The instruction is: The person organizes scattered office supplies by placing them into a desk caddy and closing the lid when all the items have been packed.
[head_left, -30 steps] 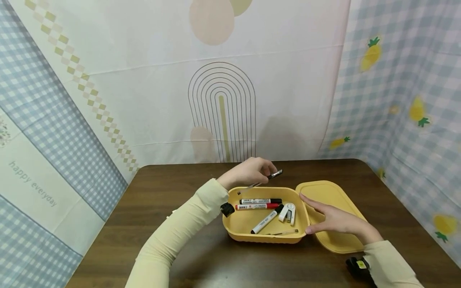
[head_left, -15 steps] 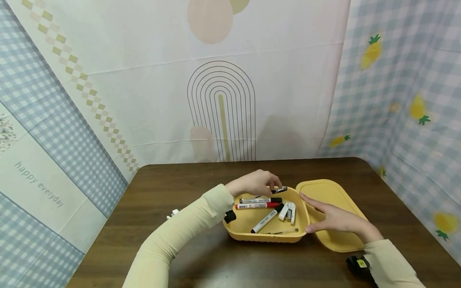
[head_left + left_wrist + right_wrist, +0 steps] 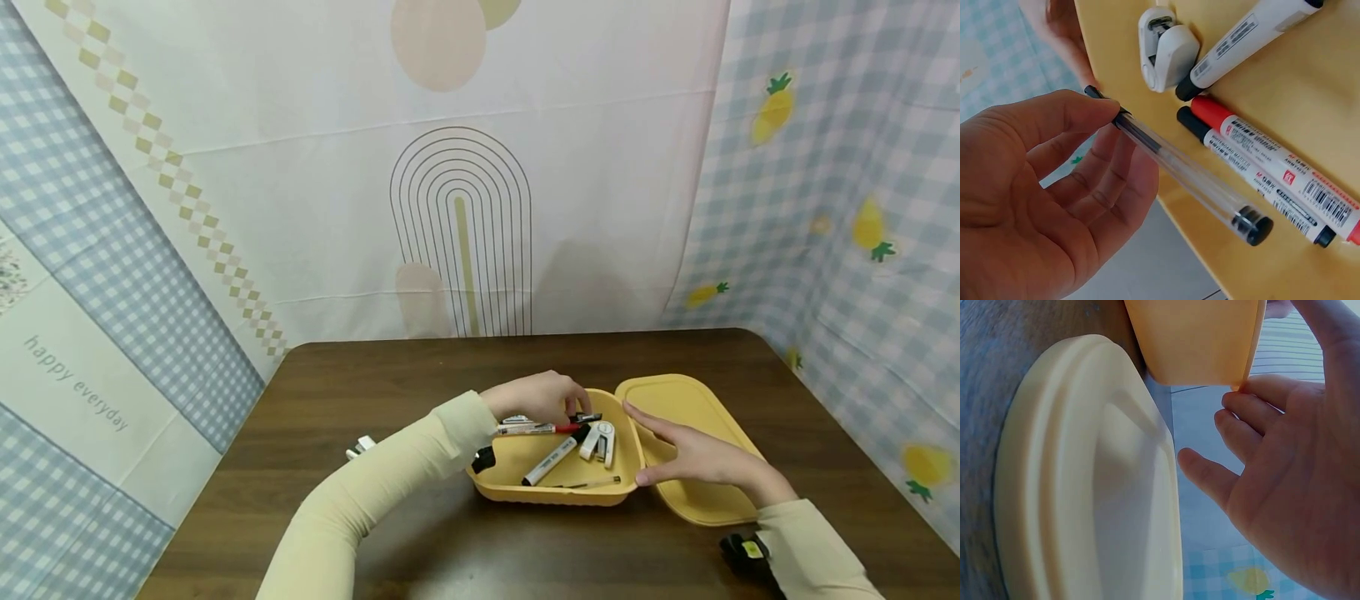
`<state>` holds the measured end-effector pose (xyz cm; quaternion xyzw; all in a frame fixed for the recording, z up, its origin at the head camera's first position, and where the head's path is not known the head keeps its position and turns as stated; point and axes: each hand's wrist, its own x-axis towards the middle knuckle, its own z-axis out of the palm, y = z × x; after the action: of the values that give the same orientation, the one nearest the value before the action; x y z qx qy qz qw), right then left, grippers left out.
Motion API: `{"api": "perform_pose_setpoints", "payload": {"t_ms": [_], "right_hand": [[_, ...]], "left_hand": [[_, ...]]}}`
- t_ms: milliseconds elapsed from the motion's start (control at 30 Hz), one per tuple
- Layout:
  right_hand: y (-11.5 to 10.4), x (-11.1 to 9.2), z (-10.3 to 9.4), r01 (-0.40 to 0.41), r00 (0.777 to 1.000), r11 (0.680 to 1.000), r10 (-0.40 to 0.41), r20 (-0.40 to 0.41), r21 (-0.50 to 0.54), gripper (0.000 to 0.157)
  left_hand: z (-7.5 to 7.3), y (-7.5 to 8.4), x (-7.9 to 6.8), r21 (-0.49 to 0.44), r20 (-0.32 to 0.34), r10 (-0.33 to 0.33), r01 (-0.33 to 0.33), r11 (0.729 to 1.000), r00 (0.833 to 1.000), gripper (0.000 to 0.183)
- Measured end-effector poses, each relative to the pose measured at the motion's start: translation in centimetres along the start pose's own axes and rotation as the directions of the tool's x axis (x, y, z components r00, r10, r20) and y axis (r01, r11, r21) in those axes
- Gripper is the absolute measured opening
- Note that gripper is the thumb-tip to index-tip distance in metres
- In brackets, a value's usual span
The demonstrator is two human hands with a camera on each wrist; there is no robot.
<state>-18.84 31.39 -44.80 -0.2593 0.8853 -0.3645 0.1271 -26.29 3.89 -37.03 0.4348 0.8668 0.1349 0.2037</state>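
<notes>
My left hand (image 3: 543,398) is over the back part of a yellow plastic box (image 3: 555,497), pinching a clear pen with a black cap (image 3: 1188,177) between thumb and fingers. Below the pen lie a red-capped marker (image 3: 1285,164) and a black-capped marker (image 3: 1260,184), side by side. Another black-capped marker (image 3: 553,460) lies slanted beside a small white V-shaped tool (image 3: 598,443), perhaps a stapler. One thin pen (image 3: 592,482) rests along the box's front wall. At the right end of the box, my right hand (image 3: 705,457) has its thumb and fingers spread, fingertips touching the rim.
A yellow lid (image 3: 686,398) lies on the brown wooden table (image 3: 360,375), right of the box and partly under my right hand. Beyond the left sleeve, a small white object (image 3: 364,444) shows on the table, mostly hidden. Patterned cloth (image 3: 322,208) hangs behind.
My left hand has come down and slightly right with the pen, from above the box's back rim to inside the box. The right hand stays where it was.
</notes>
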Motion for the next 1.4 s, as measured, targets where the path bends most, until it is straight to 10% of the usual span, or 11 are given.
{"api": "perform_pose_setpoints", "payload": {"t_ms": [1400], "right_hand": [[-0.1,-0.2,0.1,-0.008,1.000,1.000,0.008,0.002,0.005,0.099]], "left_hand": [[1.4,-0.6,0.7,0.034,0.084,0.008,-0.011,0.999,0.996,0.041]]}}
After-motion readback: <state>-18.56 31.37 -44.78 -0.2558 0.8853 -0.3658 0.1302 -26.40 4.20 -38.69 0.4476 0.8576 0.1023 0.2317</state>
